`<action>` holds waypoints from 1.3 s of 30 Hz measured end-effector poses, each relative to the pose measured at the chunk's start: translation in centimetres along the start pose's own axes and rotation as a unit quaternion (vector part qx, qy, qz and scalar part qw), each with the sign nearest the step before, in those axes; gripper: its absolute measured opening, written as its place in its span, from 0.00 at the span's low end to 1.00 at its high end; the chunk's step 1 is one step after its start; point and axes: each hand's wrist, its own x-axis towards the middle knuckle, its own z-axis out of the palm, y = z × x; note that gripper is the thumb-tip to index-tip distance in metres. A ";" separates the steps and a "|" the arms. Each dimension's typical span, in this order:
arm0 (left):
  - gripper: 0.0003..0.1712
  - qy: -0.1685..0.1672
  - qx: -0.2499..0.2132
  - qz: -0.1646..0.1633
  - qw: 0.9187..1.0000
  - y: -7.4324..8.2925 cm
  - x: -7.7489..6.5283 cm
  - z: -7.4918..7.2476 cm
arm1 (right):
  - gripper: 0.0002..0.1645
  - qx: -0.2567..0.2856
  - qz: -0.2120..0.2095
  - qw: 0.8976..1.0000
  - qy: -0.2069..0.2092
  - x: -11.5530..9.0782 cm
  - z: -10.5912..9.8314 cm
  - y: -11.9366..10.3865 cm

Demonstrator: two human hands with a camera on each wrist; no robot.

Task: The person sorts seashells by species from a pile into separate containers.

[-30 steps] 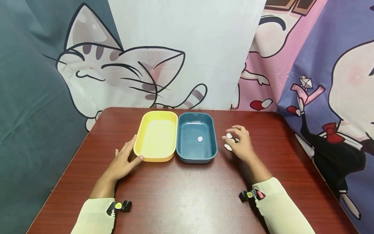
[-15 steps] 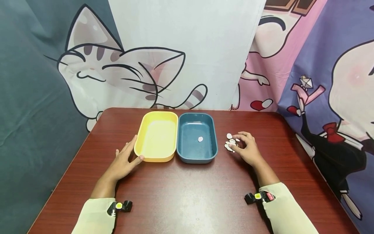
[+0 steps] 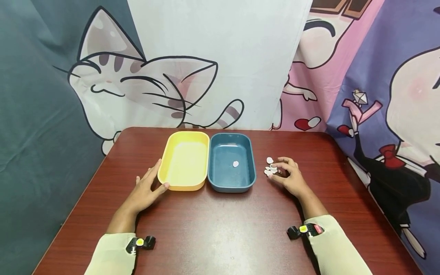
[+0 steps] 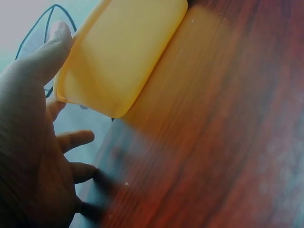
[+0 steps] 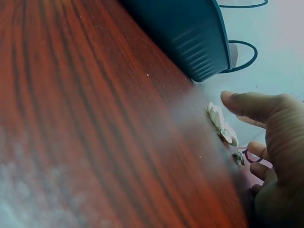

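A yellow tray (image 3: 182,188) stands at the left of a blue tray (image 3: 232,189), side by side. My left hand (image 3: 142,194) touches the yellow tray's near left corner, its thumb and index finger spread along the wall. The other fingers extend loosely in the left wrist view. To the right of the blue tray lies a small pile of white seashells (image 3: 269,172), with one shell (image 3: 269,160) a little behind. My right hand (image 3: 292,179) hovers at the pile, fingers bent and thumb apart, nothing visibly held. One white seashell (image 3: 235,164) lies inside the blue tray.
The trays and shells sit on a reddish-brown wooden table (image 3: 220,229). Behind it hangs a cloth backdrop (image 3: 220,30) with cartoon figures, close against the table's far edge.
My right hand has drawn back slightly to the right and nearer to me, uncovering more of the shells. My left hand and both trays stay in place.
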 end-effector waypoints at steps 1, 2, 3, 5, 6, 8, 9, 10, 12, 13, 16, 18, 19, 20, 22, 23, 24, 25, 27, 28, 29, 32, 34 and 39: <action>0.55 0.000 -0.001 0.000 1.000 0.0 0.0 0.0 | 0.22 -0.006 0.000 1.000 -0.003 0.0 0.0 0.0; 0.55 -0.001 -0.001 0.000 1.000 0.0 -0.1 0.0 | 0.22 -0.010 0.000 1.000 -0.006 0.0 0.0 0.0; 0.55 -0.001 -0.001 -0.001 1.000 -0.1 -0.1 0.0 | 0.22 -0.016 -0.001 1.000 -0.008 0.0 0.1 0.0; 0.55 0.000 -0.001 -0.001 1.000 -0.1 -0.1 0.0 | 0.21 -0.028 -0.007 1.000 -0.013 0.0 0.1 0.0; 0.55 0.000 -0.001 -0.001 1.000 -0.1 -0.1 0.0 | 0.21 -0.031 -0.010 0.999 -0.014 0.0 0.1 0.1; 0.55 0.001 -0.002 0.000 1.000 -0.1 -0.1 0.1 | 0.21 -0.037 -0.016 0.999 -0.014 0.0 0.2 0.1; 0.55 0.002 -0.001 0.001 1.000 -0.1 -0.1 0.1 | 0.21 -0.039 -0.018 0.999 -0.015 0.0 0.2 0.1; 0.55 0.003 -0.001 0.001 1.000 -0.1 -0.1 0.1 | 0.21 -0.042 -0.020 0.999 -0.016 0.0 0.2 0.0; 0.55 0.004 -0.002 0.002 1.000 0.0 0.0 0.1 | 0.22 -0.047 -0.024 0.998 -0.018 0.0 0.2 0.0; 0.55 0.004 -0.001 0.003 1.000 0.0 0.0 0.1 | 0.22 -0.050 -0.027 0.998 -0.019 0.0 0.3 0.1; 0.55 0.005 0.003 0.003 1.000 -0.1 0.0 0.1 | 0.21 -0.059 -0.034 0.997 -0.022 -0.1 0.3 0.1; 0.55 0.006 0.006 0.003 1.000 -0.1 0.0 0.1 | 0.20 -0.062 -0.038 0.997 -0.023 -0.1 0.4 0.2; 0.55 0.007 0.008 0.003 1.000 -0.1 0.0 0.2 | 0.20 -0.064 -0.040 0.997 -0.023 -0.1 0.4 0.2; 0.55 0.007 0.007 0.002 1.000 -0.1 0.0 0.2 | 0.20 -0.065 -0.041 0.997 -0.023 -0.1 0.4 0.1; 0.55 0.008 0.008 0.001 1.000 -0.1 0.0 0.2 | 0.20 -0.065 -0.041 0.997 -0.025 -0.1 0.4 0.1; 0.55 0.008 0.007 0.002 1.000 0.0 0.0 0.2 | 0.19 -0.067 -0.041 0.997 -0.025 -0.1 0.4 0.1; 0.55 0.008 0.007 0.002 1.000 0.0 0.0 0.2 | 0.20 -0.068 -0.040 0.997 -0.025 -0.1 0.3 0.0; 0.55 0.008 0.007 0.002 1.000 0.0 0.0 0.1 | 0.20 -0.069 -0.041 0.996 -0.025 0.0 0.4 0.0; 0.55 0.008 0.009 0.001 1.000 0.0 0.0 0.1 | 0.20 -0.065 -0.037 0.997 -0.027 0.0 0.4 0.0; 0.55 0.008 0.010 0.001 1.000 0.0 0.0 0.1 | 0.20 -0.062 -0.037 0.997 -0.027 0.0 0.4 0.0; 0.55 0.008 0.010 0.001 1.000 0.0 0.0 0.1 | 0.20 -0.059 -0.037 0.997 -0.025 0.0 0.4 0.0; 0.55 0.008 0.011 -0.001 1.000 0.0 0.0 0.1 | 0.21 -0.046 -0.034 0.998 -0.019 0.0 0.4 -0.1; 0.55 0.007 0.010 0.001 1.000 0.0 0.0 0.1 | 0.21 -0.039 -0.035 0.999 -0.010 -0.1 0.4 -0.1; 0.55 0.008 0.010 0.003 1.000 -0.1 0.0 0.2 | 0.21 -0.034 -0.043 0.998 0.022 0.0 0.3 -0.6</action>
